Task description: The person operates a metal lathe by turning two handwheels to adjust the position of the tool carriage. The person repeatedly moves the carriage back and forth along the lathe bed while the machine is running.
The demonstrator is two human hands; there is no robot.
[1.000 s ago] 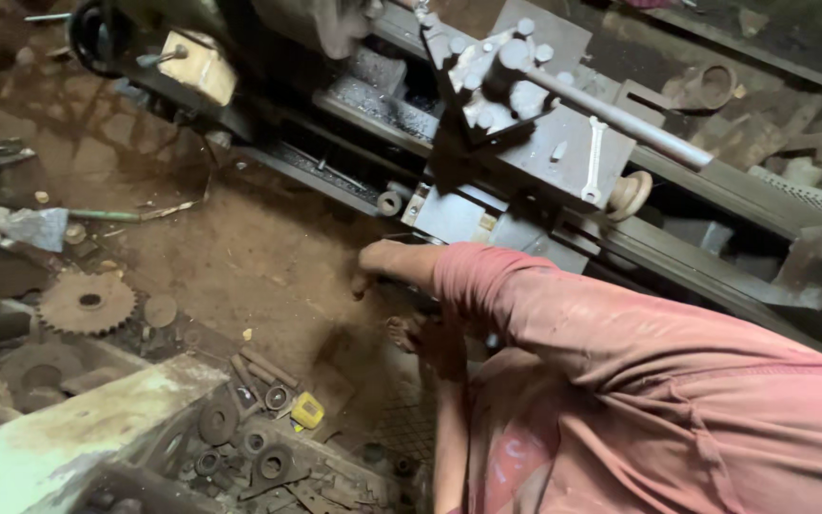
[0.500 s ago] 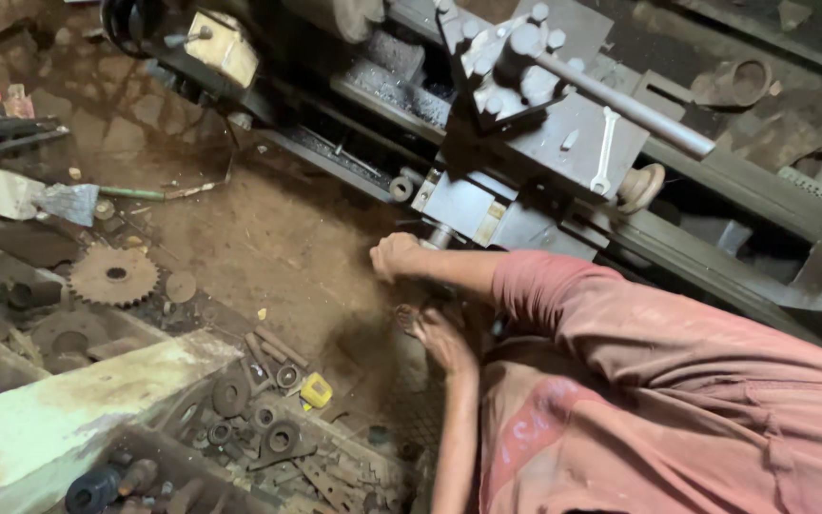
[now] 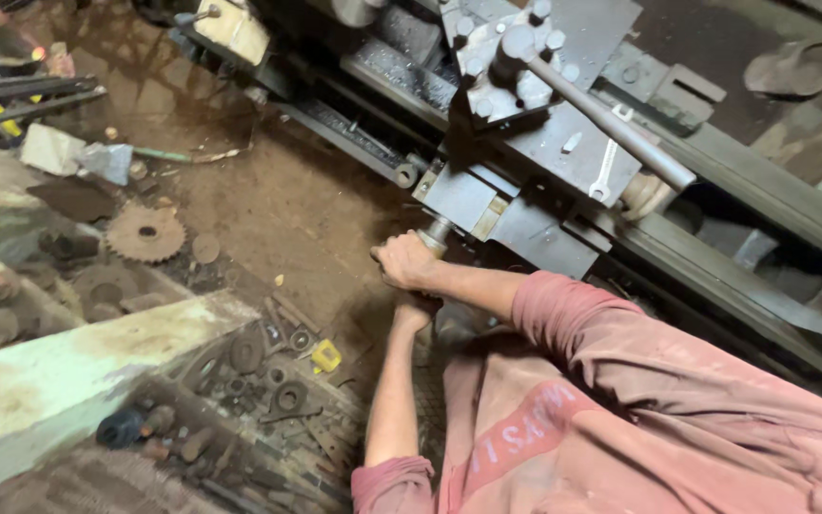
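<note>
Below the grey steel carriage point(image 3: 516, 205) of the long, greasy metal lathe point(image 3: 715, 190), my right hand point(image 3: 403, 262) is curled tight around the round steel handwheel grip point(image 3: 437, 231) that sticks out of the apron, fingers wrapped fully shut on it. My left hand point(image 3: 418, 309) sits just under the right one, touching it from below; its fingers are hidden in shadow, so I cannot tell whether they grasp anything. Both my sleeves are faded pink cloth, dusty and stained.

One smooth steel lever bar point(image 3: 611, 124) slants across the carriage top, and one flat silver spanner point(image 3: 604, 171) lies on the plate beside it. Off to my left, on the brown dirt floor point(image 3: 278, 200), rests one rusty toothed gear wheel point(image 3: 146, 233), with one plain rusty disc point(image 3: 206, 248) just beside it. Nearer me, a shallow tray of dark rusted rings and washers point(image 3: 259, 381) holds one small yellow block point(image 3: 325, 356); the oddments in it are too jumbled to count.
</note>
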